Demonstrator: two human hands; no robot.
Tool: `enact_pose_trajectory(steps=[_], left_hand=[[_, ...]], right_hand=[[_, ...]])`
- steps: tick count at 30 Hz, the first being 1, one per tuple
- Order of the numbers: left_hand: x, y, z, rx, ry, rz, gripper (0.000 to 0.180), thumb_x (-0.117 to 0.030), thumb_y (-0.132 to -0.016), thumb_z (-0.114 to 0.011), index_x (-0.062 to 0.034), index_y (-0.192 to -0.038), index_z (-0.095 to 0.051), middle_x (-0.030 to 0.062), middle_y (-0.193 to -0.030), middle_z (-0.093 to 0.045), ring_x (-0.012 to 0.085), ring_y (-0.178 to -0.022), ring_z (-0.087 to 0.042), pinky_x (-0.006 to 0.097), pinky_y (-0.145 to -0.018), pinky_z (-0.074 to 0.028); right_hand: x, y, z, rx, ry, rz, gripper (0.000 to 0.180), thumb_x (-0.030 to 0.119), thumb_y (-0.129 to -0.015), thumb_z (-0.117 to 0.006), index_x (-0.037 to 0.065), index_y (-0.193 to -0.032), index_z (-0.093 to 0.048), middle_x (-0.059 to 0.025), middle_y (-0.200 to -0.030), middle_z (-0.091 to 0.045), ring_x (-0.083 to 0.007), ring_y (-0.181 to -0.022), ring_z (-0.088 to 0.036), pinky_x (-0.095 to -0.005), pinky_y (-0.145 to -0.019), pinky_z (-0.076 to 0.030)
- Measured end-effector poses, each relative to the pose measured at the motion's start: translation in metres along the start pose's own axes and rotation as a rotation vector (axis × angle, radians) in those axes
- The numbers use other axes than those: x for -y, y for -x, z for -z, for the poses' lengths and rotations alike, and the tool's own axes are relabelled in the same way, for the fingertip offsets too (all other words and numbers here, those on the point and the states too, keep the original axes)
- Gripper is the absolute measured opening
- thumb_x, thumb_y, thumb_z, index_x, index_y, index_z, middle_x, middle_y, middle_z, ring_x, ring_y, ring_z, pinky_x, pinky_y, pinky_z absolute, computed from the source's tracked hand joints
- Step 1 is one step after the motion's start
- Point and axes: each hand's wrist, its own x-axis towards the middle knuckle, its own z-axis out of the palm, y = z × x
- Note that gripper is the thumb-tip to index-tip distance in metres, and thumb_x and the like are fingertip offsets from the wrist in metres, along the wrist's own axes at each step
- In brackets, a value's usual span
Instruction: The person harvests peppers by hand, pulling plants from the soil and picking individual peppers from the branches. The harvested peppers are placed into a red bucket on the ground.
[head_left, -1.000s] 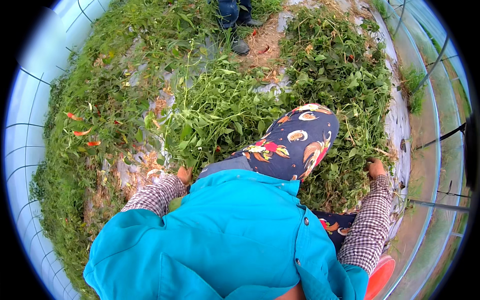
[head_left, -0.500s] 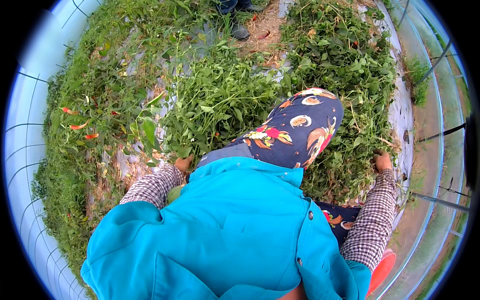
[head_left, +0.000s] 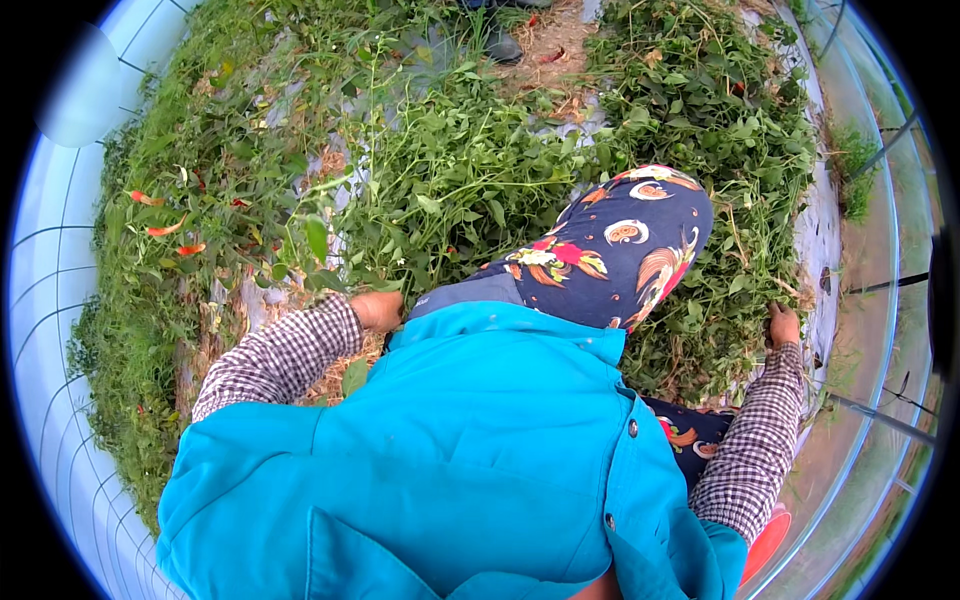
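Beside my bent left knee, my left hand [head_left: 376, 311] is closed low among the green plants [head_left: 440, 205]. Its fingertips are hidden, so what they hold cannot be made out. A leafy sprig [head_left: 316, 238] rises in front of it, blurred. Away on the right, my right hand [head_left: 784, 326] reaches down to the outer edge of a thick heap of cut or fallen plants [head_left: 700, 140], touching stems there. Leaves and the wrist hide most of its fingers.
Several red chili peppers [head_left: 163, 229] lie among the foliage at left. Another person's boot [head_left: 503, 47] stands on the straw path ahead. Pale plastic sheeting [head_left: 822, 220] and a curved clear wall run along the right. A red round container [head_left: 767, 548] sits by my right elbow.
The whole view has shifted slightly, moving the scene rightward. My left hand has come up a little and shows more fully. The right hand stays at the heap's edge.
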Motion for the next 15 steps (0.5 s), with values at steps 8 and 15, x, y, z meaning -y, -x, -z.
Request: enact_pose_trajectory(steps=[8, 15], left_hand=[[-0.051, -0.021, 0.076, -0.847, -0.055, -0.15, 0.073, -0.027, -0.073, -0.061, -0.0034, -0.129, -0.02, 0.0201, -0.124, -0.033, 0.0374, -0.105, -0.04, 0.043, -0.084, -0.038], [-0.045, -0.145, 0.032, -0.622, -0.13, -0.016, 0.082, -0.049, -0.075, -0.051, -0.0023, -0.131, -0.012, 0.0192, -0.128, -0.028, 0.0366, -0.11, -0.036, 0.048, -0.086, -0.036]], right_hand=[[-0.005, -0.016, 0.024, -0.303, -0.549, 0.124, 0.026, 0.008, -0.079, -0.047, 0.003, -0.103, -0.055, -0.0037, -0.062, -0.051, -0.0111, -0.043, -0.044, -0.024, -0.036, -0.035], [-0.062, -0.032, 0.051, -0.805, -0.309, 0.125, 0.027, 0.021, -0.073, -0.057, 0.0, -0.088, -0.063, -0.0153, -0.076, -0.062, -0.0237, -0.066, -0.06, -0.0326, -0.064, -0.045]])
